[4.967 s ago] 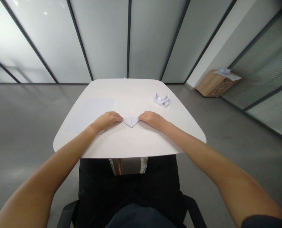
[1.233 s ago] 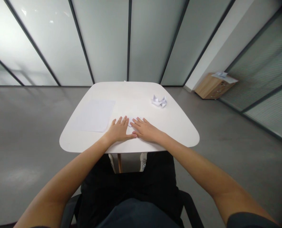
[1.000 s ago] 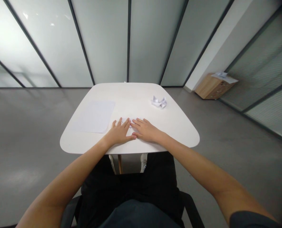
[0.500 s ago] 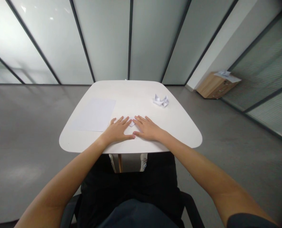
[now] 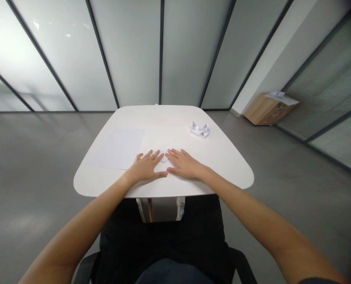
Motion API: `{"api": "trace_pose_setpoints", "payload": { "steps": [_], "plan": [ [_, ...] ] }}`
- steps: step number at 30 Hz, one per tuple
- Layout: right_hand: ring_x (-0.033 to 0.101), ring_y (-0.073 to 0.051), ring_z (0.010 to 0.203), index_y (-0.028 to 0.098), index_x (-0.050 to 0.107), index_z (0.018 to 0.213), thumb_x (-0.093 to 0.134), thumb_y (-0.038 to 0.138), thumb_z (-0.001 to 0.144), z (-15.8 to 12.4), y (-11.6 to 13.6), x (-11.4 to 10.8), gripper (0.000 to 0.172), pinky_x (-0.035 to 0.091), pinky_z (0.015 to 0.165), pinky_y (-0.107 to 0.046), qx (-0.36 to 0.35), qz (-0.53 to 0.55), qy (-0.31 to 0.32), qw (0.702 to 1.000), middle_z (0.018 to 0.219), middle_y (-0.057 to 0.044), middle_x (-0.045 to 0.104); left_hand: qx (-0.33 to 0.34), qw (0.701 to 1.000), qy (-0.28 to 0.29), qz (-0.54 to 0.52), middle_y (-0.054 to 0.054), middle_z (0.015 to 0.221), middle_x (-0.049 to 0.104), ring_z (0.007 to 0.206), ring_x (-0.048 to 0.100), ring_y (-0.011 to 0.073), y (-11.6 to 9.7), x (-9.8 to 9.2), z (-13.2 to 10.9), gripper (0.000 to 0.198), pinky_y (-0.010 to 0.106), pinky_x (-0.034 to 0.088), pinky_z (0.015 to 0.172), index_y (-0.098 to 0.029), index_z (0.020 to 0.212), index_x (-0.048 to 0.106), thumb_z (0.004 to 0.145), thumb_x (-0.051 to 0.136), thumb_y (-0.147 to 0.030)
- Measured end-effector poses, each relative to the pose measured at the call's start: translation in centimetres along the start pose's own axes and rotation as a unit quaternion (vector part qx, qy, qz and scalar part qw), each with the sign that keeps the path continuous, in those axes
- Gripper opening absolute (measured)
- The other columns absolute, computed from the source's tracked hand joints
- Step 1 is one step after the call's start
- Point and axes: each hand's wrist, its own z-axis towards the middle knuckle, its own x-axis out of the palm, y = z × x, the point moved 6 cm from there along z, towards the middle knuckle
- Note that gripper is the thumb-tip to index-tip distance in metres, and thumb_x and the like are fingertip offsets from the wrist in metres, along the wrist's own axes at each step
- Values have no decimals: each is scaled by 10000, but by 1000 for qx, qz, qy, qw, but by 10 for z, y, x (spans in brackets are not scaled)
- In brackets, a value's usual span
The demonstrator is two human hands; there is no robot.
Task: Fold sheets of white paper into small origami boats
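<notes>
A small folded piece of white paper (image 5: 164, 158) lies on the white table (image 5: 169, 122), mostly covered by my fingers. My left hand (image 5: 145, 165) rests flat on its left side, fingers spread, thumb pointing right. On the other side my right hand (image 5: 183, 163) lies flat too, its fingertips over the paper's right part. Both thumbs nearly meet below the paper. Left of my left hand is a flat white sheet of paper (image 5: 120, 148), close to the fingers. Folded paper shapes (image 5: 200, 129), boat-like with raised points, stand at the right.
A wooden cabinet (image 5: 267, 110) with papers on top stands on the floor at the far right. Frosted glass panels (image 5: 139, 51) run behind the table. Below the front edge are my legs and the chair's armrests (image 5: 242, 264).
The view has tilted slightly, so the table sits a little lower in the picture. My hands stay on the folded paper, with the right fingers shifted very slightly.
</notes>
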Motion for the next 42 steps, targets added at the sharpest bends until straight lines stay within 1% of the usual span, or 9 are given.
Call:
{"api": "trace_pose_setpoints", "payload": {
  "steps": [5, 9, 16, 23, 26, 30, 33, 36, 42],
  "plan": [
    [562, -306, 1424, 240, 609, 1495, 605, 416, 1012, 19, -22, -11, 514, 414, 1194, -473, -30, 9, -34, 999, 1542, -117, 602, 60, 998, -14, -14, 93, 1492, 645, 1341, 608, 312, 28, -17, 20, 631, 431, 450, 1119, -285, 1514, 577, 994, 571, -642],
    [675, -282, 1229, 239, 707, 1376, 631, 289, 993, 34, -35, -16, 394, 489, 1078, -418, -65, 12, -51, 996, 1321, -100, 752, 103, 994, -28, -38, 53, 1347, 742, 1200, 682, 273, 47, -22, 35, 494, 374, 480, 1060, -298, 1384, 697, 1006, 589, -596],
    [728, -260, 1092, 280, 787, 1273, 548, 247, 1000, 50, -45, -25, 364, 506, 993, -366, -62, 57, -41, 996, 1205, -55, 804, 79, 989, -46, -115, 17, 1166, 808, 1027, 736, 223, 71, -25, 54, 395, 310, 504, 923, -328, 1214, 789, 947, 661, -588],
    [729, -222, 1128, 235, 768, 1286, 473, 303, 1055, 56, -53, -37, 381, 517, 1028, -349, 48, 205, -103, 972, 1244, -47, 791, 28, 984, -121, -132, 36, 881, 797, 759, 683, 180, 76, -30, 63, 465, 269, 447, 742, -235, 975, 809, 1048, 428, -491],
    [736, -233, 1129, 214, 720, 1366, 624, 376, 997, 56, -54, -28, 415, 535, 1036, -370, 81, 266, -115, 954, 1267, -90, 779, 2, 982, -131, -135, 38, 817, 778, 683, 646, 172, 74, -27, 63, 441, 273, 425, 680, -211, 912, 799, 1029, 458, -464],
    [751, -216, 965, 203, 738, 1329, 775, 262, 864, 55, -57, -17, 471, 566, 976, -363, 123, 272, -146, 943, 1102, -79, 808, -37, 974, -150, -167, 31, 812, 774, 680, 657, 173, 71, -25, 59, 350, 280, 457, 689, -212, 1002, 780, 1018, 520, -445],
    [715, -174, 802, 197, 760, 1270, 739, 235, 872, 55, -61, -12, 400, 598, 864, -343, 162, 333, -167, 914, 939, -36, 785, -33, 961, -199, -188, 43, 1062, 791, 764, 711, 170, 63, -31, 51, 326, 298, 528, 778, -247, 1278, 686, 1006, 592, -401],
    [661, -155, 706, 191, 754, 1252, 735, 244, 862, 57, -61, -8, 394, 612, 720, -313, 190, 441, -173, 860, 824, -10, 728, 59, 965, -215, -140, 83, 1314, 714, 979, 733, 202, 42, -37, 47, 395, 339, 560, 906, -267, 1330, 649, 974, 683, -437],
    [695, -188, 855, 194, 750, 1173, 775, 299, 863, 55, -53, -11, 329, 634, 693, -294, 191, 605, -152, 758, 1025, -71, 764, 116, 967, -200, -109, 80, 1220, 747, 968, 738, 198, 31, -36, 50, 344, 362, 587, 928, -265, 1288, 703, 1014, 648, -466]
  ]
}}
